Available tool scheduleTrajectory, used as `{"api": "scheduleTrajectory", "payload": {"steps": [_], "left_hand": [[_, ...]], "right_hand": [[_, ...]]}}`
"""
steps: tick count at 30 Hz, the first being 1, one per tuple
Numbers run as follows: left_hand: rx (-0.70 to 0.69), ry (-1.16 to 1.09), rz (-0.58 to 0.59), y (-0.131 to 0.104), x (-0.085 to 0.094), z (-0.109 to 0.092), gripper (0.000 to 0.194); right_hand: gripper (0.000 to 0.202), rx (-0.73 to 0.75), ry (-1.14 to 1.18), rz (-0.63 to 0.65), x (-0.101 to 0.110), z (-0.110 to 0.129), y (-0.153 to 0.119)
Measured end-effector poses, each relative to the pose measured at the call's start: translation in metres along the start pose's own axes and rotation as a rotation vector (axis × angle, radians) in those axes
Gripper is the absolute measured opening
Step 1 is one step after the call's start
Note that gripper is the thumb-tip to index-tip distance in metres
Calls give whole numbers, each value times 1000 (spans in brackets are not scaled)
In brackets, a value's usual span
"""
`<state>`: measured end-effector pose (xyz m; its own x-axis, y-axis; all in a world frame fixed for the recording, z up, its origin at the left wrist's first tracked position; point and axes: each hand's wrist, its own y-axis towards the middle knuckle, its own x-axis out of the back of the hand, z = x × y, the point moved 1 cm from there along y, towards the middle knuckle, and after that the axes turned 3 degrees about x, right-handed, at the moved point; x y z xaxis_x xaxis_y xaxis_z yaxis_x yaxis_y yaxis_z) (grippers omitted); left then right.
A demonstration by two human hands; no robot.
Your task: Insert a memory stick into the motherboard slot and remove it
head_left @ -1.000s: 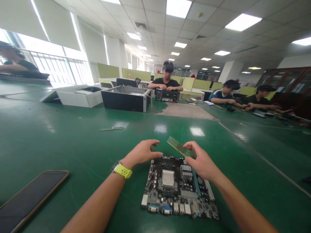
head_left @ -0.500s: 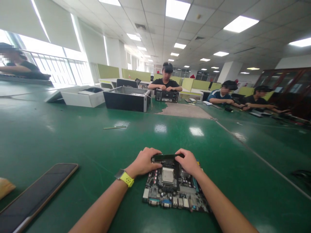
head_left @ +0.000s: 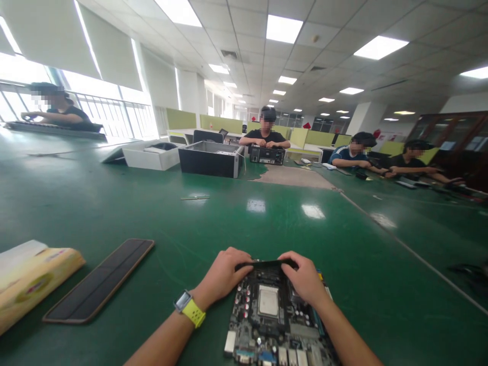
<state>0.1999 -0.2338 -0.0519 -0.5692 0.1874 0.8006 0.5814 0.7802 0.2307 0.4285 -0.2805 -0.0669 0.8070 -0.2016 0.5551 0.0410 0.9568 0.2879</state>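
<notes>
At the far edge of the motherboard [head_left: 249, 338], in the head view, have hold of a memory stick [head_left: 267, 263], thin and dark, with both hands. Grip its left end with the left hand [head_left: 227, 272], fingers curled over the far side, thumb on the near side, nearly closed. Grip its right end with the right hand [head_left: 303, 277] in much the same way, thumb and bent fingers drawn close together around it. Cannot tell from here about its fit in a slot.

See the motherboard flat on the green table [head_left: 152, 218], ports towards the camera, with a pale square processor [head_left: 269, 301] near its middle, between the forearms. Wear a watch [head_left: 188, 307] with a yellow-green strap on the left wrist.

Find a phone [head_left: 99, 282] lying flat and well apart from the left hand, with a yellow packet [head_left: 41, 284] just beyond it at the left edge. Notice a thin strip [head_left: 195, 197] farther out on the table, then, towards the far side, a white box [head_left: 152, 156] beside an open computer case [head_left: 208, 162]. Behind, make out a person [head_left: 267, 136] with both hands on a black computer unit [head_left: 267, 155]. Spot more people at both sides of the table.
</notes>
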Motion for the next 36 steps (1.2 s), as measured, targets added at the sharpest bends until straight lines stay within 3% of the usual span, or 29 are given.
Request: {"api": "scheduleTrajectory", "payload": {"steps": [12,36], "left_hand": [[58,3,-42,3,0,-4,26],[45,-70,-71,4,-4,1,19]], "right_hand": [[20,18,-3,-2,5,6,-1],[22,28,-19,-5,4,2,-1]]}}
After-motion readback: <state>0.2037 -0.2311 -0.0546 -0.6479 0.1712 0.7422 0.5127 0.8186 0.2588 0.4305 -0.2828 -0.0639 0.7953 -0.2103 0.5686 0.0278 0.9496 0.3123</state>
